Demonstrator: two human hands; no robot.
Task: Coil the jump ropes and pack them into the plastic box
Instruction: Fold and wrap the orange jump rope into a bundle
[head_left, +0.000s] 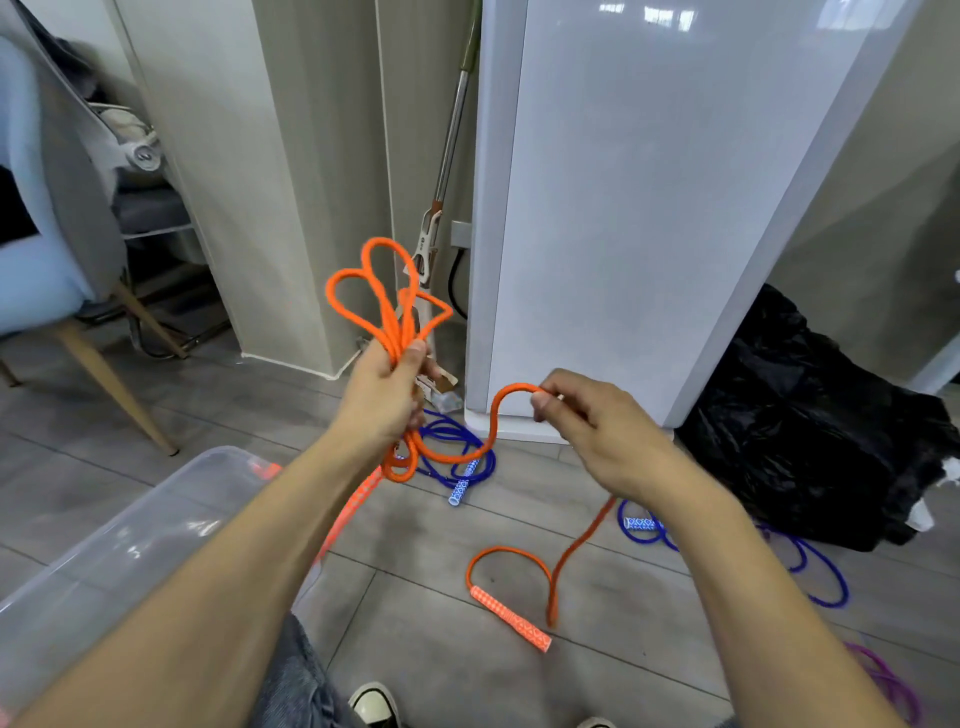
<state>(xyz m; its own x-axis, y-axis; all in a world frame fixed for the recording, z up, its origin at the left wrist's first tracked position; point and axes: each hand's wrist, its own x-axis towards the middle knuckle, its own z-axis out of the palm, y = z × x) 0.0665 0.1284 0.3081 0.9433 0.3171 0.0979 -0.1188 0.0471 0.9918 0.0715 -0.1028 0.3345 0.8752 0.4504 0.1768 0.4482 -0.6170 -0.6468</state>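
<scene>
The left hand (387, 395), just left of frame centre, grips a bundle of loops of the orange jump rope (387, 306), fingers and thumb curled round the gathered strands so that the loops fan upward above the fist and shorter bights hang below it. The right hand (587, 431), at about the same height and to the right, pinches the free run of that same rope between thumb and fingertips; the span between the two hands sags in an S-curve. From the right hand the rope drops toward the lower centre of the frame, where the slack curls on the floor and ends at the orange handle (510, 618), lying on a diagonal from upper left to lower right. So the uncoiled length lies below and nearer the right hand, which would likely feed it leftward. The plastic box (130, 525) sits at lower left, beside the left forearm. Blue jump ropes (457, 457) lie on the floor beyond.
</scene>
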